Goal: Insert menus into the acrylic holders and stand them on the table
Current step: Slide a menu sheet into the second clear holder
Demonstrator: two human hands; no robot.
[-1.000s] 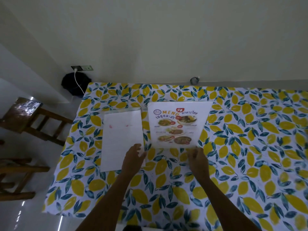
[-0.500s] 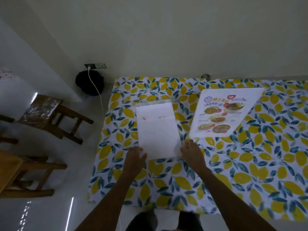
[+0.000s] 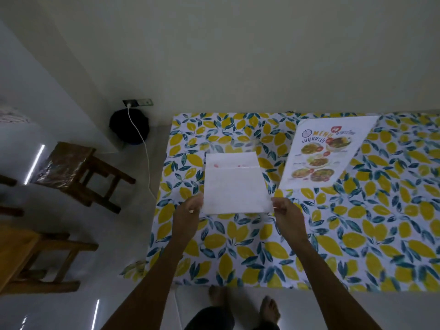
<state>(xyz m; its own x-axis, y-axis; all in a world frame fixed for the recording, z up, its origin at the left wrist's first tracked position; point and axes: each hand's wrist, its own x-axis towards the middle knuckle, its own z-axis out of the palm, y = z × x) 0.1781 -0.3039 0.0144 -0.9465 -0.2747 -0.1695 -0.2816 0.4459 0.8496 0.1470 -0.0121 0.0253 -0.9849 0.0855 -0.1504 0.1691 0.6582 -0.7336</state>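
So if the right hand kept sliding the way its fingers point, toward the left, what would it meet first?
The right hand already pinches the near right corner of the white sheet, so going left it runs over that sheet first. The left hand comes after, at the opposite corner. Height above the tablecloth is unclear.

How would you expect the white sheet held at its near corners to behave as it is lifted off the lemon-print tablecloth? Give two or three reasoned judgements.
The white sheet probably feels light: the left hand and right hand hold it with fingertip pinches only. It looks fairly flat, so perhaps it is stiffer than plain paper, though the far edge might droop. Faint red marks show through, suggesting thin stock that could crease.
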